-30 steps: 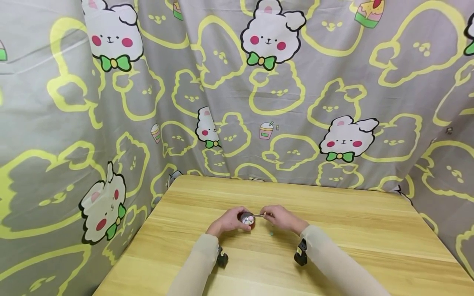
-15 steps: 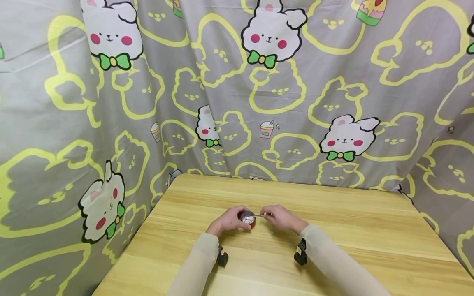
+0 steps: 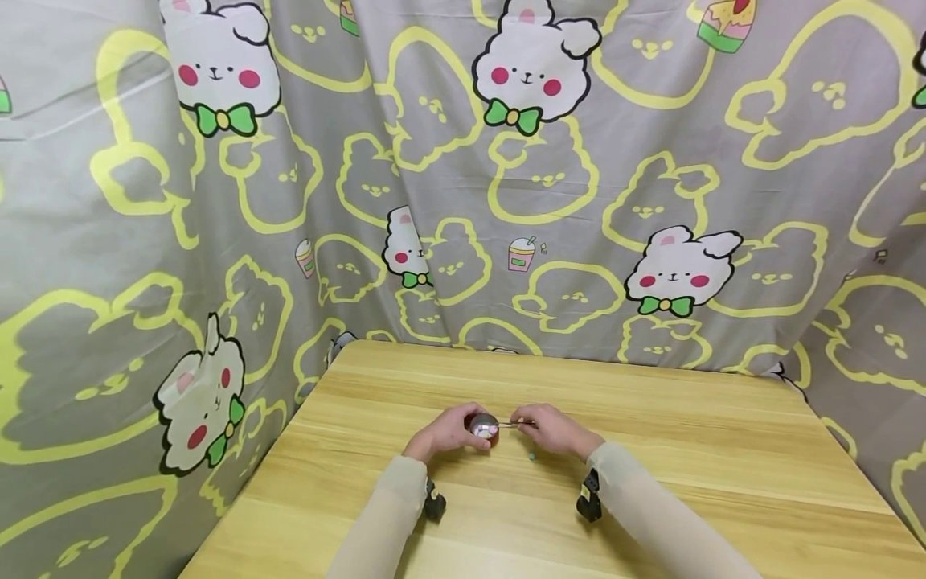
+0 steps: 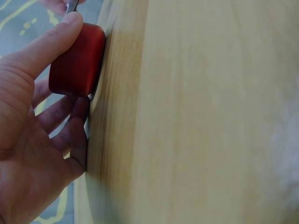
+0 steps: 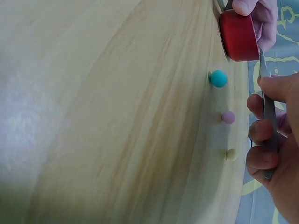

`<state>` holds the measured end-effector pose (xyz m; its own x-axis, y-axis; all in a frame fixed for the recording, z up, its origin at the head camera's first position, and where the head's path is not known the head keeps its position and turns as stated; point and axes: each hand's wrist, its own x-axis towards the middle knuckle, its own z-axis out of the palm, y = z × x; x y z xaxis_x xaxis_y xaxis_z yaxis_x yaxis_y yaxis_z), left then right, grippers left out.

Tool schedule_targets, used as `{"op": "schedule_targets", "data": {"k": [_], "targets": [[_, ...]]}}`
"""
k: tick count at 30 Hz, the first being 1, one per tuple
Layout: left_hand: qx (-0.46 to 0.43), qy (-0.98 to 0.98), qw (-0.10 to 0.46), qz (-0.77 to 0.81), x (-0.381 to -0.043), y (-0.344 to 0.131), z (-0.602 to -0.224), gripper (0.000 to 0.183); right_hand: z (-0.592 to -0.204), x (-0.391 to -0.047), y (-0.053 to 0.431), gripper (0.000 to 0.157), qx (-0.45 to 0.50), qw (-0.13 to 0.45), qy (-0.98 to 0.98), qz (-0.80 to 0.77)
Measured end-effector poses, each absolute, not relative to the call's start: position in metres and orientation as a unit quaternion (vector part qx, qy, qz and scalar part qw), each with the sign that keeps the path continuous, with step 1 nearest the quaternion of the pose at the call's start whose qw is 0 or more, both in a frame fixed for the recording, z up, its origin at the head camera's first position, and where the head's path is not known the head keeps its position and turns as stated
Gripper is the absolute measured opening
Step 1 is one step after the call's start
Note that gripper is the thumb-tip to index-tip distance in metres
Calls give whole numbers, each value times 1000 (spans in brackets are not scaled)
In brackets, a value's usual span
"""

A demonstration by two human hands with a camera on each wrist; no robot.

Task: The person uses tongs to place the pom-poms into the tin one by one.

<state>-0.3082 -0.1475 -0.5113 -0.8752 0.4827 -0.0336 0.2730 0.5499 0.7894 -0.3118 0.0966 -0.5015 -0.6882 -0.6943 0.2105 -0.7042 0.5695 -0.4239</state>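
Observation:
My left hand (image 3: 450,430) holds a small round red cup (image 4: 78,63) on the table. Its thumb lies at the rim, with the other fingers around the far side. Pale and pinkish bits show inside the cup in the head view, too small to tell apart. Metal tweezers (image 5: 269,112) are in my right hand (image 3: 553,429), between thumb and curled fingers, their tips at the cup's rim. Near that hand, a teal ball (image 5: 218,79), a pink ball (image 5: 228,117) and a pale yellow ball (image 5: 231,154) lie in a row on the table.
The wooden table (image 3: 651,450) reaches back to a grey curtain (image 3: 564,201) with bunny prints, which also hangs at both sides. Each wrist carries a black camera mount, such as the right mount (image 3: 589,494).
My right hand has shifted slightly to the right with the tweezers, whose two arms now show more distinctly. My left hand and the cup stay in place.

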Motion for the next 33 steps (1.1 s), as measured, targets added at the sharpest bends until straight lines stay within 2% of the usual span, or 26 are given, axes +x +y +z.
{"op": "schedule_targets", "data": {"k": [33], "targets": [[214, 870, 123, 427, -311, -148, -514, 43, -501, -309, 109, 19, 361, -29, -888, 282]]}}
